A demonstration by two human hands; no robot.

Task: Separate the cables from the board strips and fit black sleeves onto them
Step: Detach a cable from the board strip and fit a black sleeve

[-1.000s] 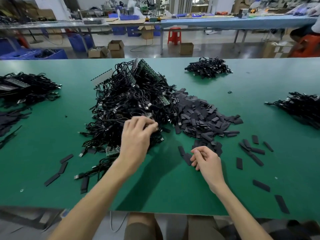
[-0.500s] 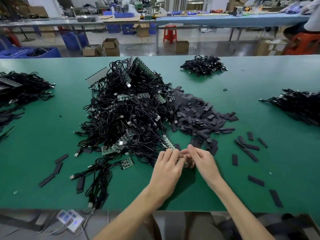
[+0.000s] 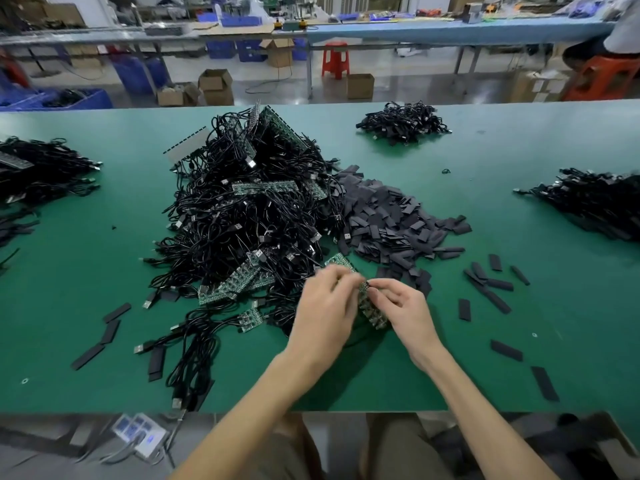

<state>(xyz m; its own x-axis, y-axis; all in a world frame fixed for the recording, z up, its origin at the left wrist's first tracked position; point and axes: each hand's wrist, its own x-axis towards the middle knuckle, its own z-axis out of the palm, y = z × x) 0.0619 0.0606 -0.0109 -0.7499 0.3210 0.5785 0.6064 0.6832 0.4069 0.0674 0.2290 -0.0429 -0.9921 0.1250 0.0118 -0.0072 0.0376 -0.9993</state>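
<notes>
Our forearms converge ahead of us. Our left hand (image 3: 325, 306) and right hand (image 3: 408, 310) meet, fingers curled, pinching one board strip (image 3: 372, 311).

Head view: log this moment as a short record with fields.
left hand: fingers curled on the board strip, blurred
right hand: pinches the strip's far end
cable pile: centre of green table, board strips mixed in
sleeve pile: right of the cables, touching them
loose sleeves: scattered right of the hands
</notes>
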